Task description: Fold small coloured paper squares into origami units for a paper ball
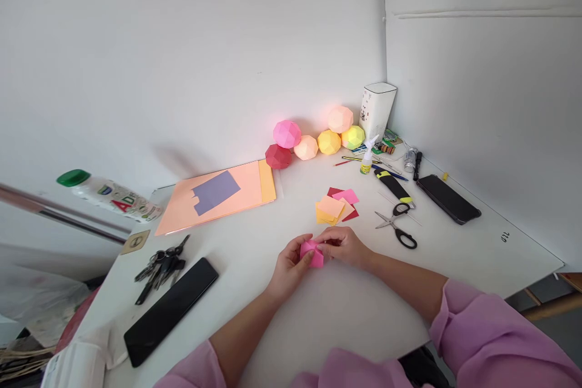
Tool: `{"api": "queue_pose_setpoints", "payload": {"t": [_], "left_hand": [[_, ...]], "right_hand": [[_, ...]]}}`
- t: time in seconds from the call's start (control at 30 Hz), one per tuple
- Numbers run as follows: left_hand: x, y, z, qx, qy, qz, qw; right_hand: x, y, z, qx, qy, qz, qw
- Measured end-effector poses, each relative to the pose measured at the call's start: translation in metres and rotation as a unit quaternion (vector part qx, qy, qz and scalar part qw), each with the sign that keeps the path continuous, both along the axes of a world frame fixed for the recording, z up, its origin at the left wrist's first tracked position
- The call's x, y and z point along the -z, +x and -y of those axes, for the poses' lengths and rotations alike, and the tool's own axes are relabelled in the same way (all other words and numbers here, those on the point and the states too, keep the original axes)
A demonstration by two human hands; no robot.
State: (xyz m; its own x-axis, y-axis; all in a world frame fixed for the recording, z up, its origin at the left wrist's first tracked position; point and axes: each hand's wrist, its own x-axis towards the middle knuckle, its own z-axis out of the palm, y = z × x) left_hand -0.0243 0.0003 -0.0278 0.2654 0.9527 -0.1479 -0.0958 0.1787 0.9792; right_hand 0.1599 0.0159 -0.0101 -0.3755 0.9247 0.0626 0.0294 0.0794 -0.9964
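Observation:
Between my two hands is a small piece of pink paper with creases across it. My left hand pinches its left side, the thumb lying on the paper. On the upper right, my right hand grips the same piece between thumb and fingers. Just beyond my hands lies a loose pile of small paper squares in peach, yellow, pink and dark red. To the right of the pile rest open black-handled scissors.
Faceted paper balls stand along the wall. Near them are a glue bottle, a utility knife and a dark phone. Leftward lie coloured sheets, keys, a black phone and a green-capped bottle.

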Motion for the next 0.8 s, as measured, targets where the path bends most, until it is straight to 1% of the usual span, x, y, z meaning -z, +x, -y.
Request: {"api": "queue_pose_setpoints", "payload": {"t": [0.27, 0.8], "left_hand": [[-0.0070, 0.0021, 0.0006, -0.013, -0.014, 0.000, 1.000], [-0.0098, 0.0024, 0.0008, -0.018, -0.014, -0.001, 1.000]], "right_hand": [[-0.0014, -0.0020, 0.0004, 0.024, 0.038, 0.038, 0.998], [0.0013, -0.0034, 0.0013, 0.044, 0.078, 0.062, 0.994]]}}
